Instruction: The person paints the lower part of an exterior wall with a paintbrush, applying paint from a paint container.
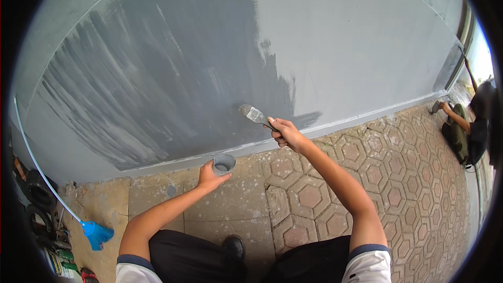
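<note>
In my right hand is a paintbrush, its handle gripped and its paint-smeared bristles pointing up and left, close to the wall. Whether the bristles touch the surface I cannot tell. A grey paint cup is held in my left hand, the fingers wrapped round its side; some grey shows inside. Dark grey paint covers the left and middle of the wall in streaky strokes, with a ragged right edge. Beyond that edge the wall is lighter grey.
A blue broom leans on the wall at the left, near tyres and bottles. Hexagonal paving spreads to the right. At the far right, another person crouches by the wall, holding a small cup-like object.
</note>
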`<state>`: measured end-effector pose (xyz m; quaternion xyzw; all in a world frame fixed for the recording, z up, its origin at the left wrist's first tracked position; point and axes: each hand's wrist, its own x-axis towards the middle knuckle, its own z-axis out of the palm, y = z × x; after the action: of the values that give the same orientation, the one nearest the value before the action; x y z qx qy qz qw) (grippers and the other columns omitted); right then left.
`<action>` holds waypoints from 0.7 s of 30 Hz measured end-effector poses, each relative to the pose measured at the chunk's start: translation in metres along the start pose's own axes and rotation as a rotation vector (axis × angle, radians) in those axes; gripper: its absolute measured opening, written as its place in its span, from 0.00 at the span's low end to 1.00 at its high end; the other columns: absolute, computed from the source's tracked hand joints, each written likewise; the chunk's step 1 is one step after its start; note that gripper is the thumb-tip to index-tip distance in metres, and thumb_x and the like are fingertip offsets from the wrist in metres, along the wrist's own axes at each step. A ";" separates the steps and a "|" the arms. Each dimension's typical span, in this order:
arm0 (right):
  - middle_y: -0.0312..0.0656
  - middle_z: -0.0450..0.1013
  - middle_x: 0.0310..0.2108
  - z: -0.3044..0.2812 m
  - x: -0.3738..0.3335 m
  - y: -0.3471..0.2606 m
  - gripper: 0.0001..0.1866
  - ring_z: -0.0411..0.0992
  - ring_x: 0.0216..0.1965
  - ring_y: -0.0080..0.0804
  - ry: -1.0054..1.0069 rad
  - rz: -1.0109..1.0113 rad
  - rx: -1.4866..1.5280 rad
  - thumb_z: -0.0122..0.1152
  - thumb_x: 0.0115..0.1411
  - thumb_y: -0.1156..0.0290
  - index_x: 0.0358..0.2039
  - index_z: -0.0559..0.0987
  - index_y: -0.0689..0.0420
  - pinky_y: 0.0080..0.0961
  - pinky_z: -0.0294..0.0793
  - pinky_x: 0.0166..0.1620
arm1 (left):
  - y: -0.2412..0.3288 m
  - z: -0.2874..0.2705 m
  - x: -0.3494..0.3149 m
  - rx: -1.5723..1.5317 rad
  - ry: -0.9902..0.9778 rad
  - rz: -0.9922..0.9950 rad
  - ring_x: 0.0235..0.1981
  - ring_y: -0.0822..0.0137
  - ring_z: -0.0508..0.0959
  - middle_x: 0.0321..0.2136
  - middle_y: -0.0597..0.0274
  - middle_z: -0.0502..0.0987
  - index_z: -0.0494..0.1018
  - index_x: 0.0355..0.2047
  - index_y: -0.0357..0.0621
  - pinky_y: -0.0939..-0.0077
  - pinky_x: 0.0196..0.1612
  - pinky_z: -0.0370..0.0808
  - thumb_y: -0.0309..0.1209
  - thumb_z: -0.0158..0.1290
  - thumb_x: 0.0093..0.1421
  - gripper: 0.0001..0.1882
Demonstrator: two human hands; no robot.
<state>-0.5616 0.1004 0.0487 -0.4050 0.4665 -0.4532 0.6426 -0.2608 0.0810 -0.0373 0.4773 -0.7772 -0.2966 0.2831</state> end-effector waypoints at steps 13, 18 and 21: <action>0.44 0.66 0.25 0.031 -0.021 -0.116 0.21 0.70 0.20 0.41 1.010 -0.969 -1.215 0.50 0.56 0.77 0.51 0.70 0.46 0.34 0.70 0.23 | -0.005 0.004 0.001 0.025 -0.019 -0.008 0.40 0.55 0.77 0.36 0.49 0.77 0.72 0.38 0.35 0.67 0.46 0.71 0.39 0.65 0.36 0.30; 0.46 0.67 0.27 0.029 -0.005 -0.054 0.24 0.72 0.22 0.46 0.860 -0.648 -1.408 0.48 0.53 0.79 0.51 0.69 0.46 0.37 0.73 0.24 | -0.006 -0.002 0.001 0.023 -0.001 -0.014 0.39 0.56 0.77 0.36 0.50 0.77 0.72 0.38 0.35 0.67 0.45 0.71 0.38 0.65 0.36 0.29; 0.48 0.70 0.26 0.014 -0.005 -0.031 0.21 0.73 0.24 0.48 0.750 -0.539 -1.421 0.49 0.53 0.78 0.48 0.71 0.48 0.39 0.73 0.26 | 0.003 -0.003 0.001 0.000 -0.001 -0.012 0.39 0.56 0.77 0.35 0.50 0.77 0.72 0.38 0.35 0.67 0.45 0.71 0.38 0.64 0.36 0.29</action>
<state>-0.5551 0.0988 0.0830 -0.6328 0.7103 -0.2942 -0.0920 -0.2605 0.0803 -0.0327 0.4818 -0.7744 -0.2987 0.2808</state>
